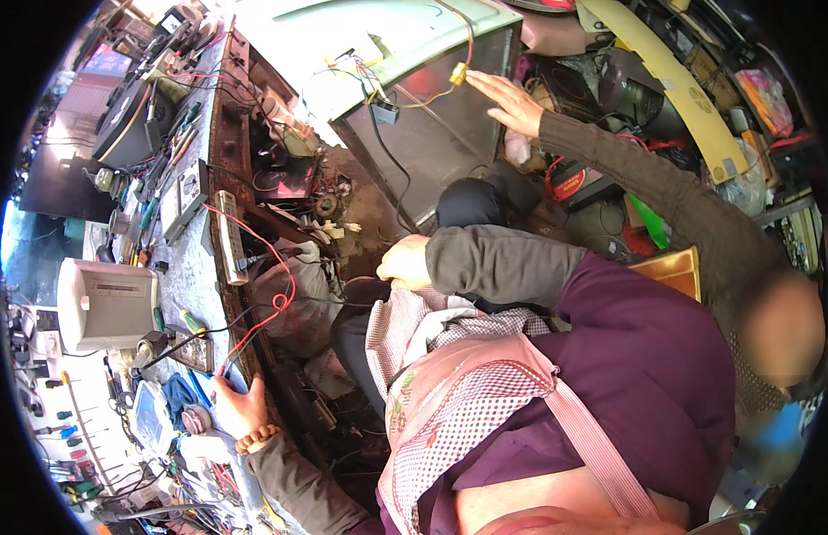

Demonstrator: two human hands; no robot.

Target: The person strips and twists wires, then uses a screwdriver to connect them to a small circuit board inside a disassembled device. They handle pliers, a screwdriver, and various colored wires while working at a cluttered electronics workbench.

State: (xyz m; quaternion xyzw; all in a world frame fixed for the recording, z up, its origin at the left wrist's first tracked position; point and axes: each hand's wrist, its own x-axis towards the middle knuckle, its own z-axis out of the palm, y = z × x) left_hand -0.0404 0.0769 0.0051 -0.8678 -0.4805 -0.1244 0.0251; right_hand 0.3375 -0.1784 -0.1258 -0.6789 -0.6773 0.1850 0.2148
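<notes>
My left hand [239, 406], with a beaded bracelet at the wrist, rests at the workbench edge. Its thumb and forefinger are spread, beside blue tool handles [198, 385] and the end of a red wire [284, 290]. Whether any fingertip touches the handles is unclear. On my lap, my right hand [405, 263] lies with its fingers curled in, touching the hem of my checked apron [467, 406]; the inside of that hand is hidden. Ahead stands a white appliance casing [316, 53] with a dark panel [449, 134], loose wires and a small black box [384, 113].
Another person's hand [512, 102] reaches from the right, close to a yellow connector [458, 73]. The bench holds a multimeter [184, 201], a power strip [231, 236], a white box [108, 303] and scattered tools. Parts and cables litter the floor. A yellow panel [672, 89] leans at the right.
</notes>
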